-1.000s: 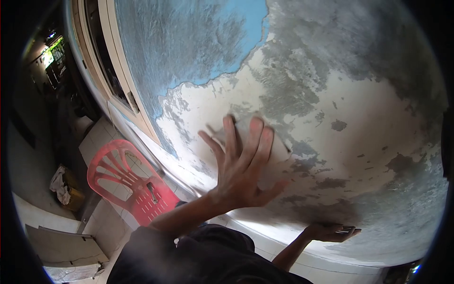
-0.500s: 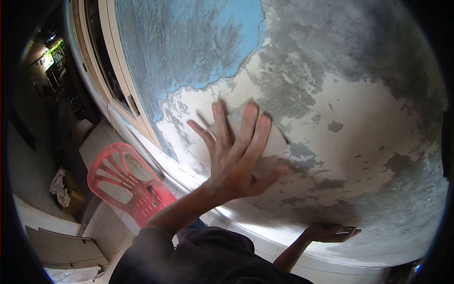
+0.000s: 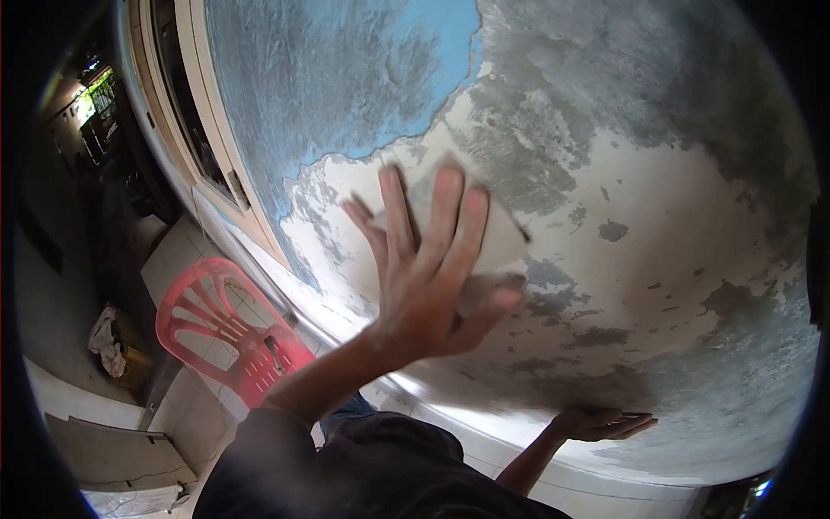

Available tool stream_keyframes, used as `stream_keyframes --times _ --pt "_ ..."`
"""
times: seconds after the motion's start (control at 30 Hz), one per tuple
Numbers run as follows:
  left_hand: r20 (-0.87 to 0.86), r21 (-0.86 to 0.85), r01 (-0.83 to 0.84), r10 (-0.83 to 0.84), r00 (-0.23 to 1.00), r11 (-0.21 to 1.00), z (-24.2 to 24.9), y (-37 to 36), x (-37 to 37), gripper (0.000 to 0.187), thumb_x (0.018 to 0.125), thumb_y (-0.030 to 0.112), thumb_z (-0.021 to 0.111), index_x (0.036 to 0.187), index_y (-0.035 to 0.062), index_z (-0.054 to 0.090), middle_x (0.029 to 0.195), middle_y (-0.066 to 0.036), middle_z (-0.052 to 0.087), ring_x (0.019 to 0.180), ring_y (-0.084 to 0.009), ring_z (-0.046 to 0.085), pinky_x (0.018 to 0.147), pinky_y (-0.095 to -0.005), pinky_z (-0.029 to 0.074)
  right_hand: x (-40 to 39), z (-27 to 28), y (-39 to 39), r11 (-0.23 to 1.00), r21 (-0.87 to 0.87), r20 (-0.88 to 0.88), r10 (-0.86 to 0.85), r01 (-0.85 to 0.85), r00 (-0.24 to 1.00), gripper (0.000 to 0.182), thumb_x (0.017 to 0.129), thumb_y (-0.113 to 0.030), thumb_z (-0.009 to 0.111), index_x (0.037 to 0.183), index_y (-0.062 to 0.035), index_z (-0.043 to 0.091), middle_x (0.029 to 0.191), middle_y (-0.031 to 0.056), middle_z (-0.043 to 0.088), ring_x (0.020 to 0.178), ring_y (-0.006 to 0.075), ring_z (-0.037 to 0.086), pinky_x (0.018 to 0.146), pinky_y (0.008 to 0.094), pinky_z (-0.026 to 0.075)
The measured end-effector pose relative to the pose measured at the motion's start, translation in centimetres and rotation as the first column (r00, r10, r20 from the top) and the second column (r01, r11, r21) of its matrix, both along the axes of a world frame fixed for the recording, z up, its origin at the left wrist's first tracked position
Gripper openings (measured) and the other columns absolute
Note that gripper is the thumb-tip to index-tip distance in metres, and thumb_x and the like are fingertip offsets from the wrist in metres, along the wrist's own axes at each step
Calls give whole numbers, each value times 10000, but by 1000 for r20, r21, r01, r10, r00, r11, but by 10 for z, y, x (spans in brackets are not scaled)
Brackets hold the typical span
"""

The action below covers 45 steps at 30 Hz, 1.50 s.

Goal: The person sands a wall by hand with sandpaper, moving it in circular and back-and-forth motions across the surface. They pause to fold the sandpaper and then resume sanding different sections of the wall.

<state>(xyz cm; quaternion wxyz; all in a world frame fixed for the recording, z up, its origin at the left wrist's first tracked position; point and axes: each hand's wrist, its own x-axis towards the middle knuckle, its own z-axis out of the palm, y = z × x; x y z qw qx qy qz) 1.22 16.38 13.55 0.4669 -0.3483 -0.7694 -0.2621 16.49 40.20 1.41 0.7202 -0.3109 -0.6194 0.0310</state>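
Note:
My left hand (image 3: 428,277) lies flat on a wall (image 3: 683,216), fingers spread and pointing up, pressing a pale grey-beige sheet that looks like sandpaper (image 3: 501,235) against the surface. The sheet's corner sticks out to the right of my fingers. The wall here is patchy: white filler, bare grey cement, and blue paint (image 3: 346,69) above the hand. My right hand (image 3: 605,424) rests lower down to the right, palm on the wall, fingers straight, holding nothing.
A wooden window or door frame (image 3: 203,138) runs along the wall's left side. Below it a red plastic chair (image 3: 225,333) stands on a tiled floor. A crumpled cloth (image 3: 105,339) and a flat board (image 3: 112,445) lie at the lower left.
My left hand has slid the sheet upward and slightly left on the wall, toward the edge of the blue paint. The right hand has stayed in place.

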Motion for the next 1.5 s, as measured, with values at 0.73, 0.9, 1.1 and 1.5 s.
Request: stream_keyframes --times 0.73,0.9,1.1,1.5 --pt "-36 -58 -90 88 995 994 -2 0 1 842 892 609 322 1390 -65 244 1467 -334 85 1309 -598 -63 937 -739 -97 -2 -1 0 1000 -27 4 -12 12 1000 525 1002 -359 225 1403 -31 308 1477 182 215 1373 321 218 1092 468 272" --pt "-88 -67 -116 110 990 991 -10 -4 -7 883 866 661 318 1404 -36 258 1471 -325 97 1316 -589 -54 946 -728 -106 -2 -1 -1 999 -36 -9 -6 6 1000 526 1000 -359 230 1405 -32 305 1476 182 217 1374 322 215 1093 469 268" --pt "-77 -68 -81 76 994 994 -3 -7 -4 879 858 679 313 1384 -26 312 1468 -322 124 1313 -597 -31 944 -733 -96 -1 0 0 999 -43 -14 3 -3 1000 527 998 -360 237 1406 -33 303 1475 182 221 1374 323 212 1094 470 263" --pt "-199 -199 -77 37 979 977 -9 -27 -17 808 833 711 336 1389 125 370 1492 -244 164 1318 -590 -30 939 -735 -131 3 -9 8 995 -87 -38 46 -49 998 523 991 -345 256 1411 -34 285 1480 184 195 1380 326 187 1095 491 252"
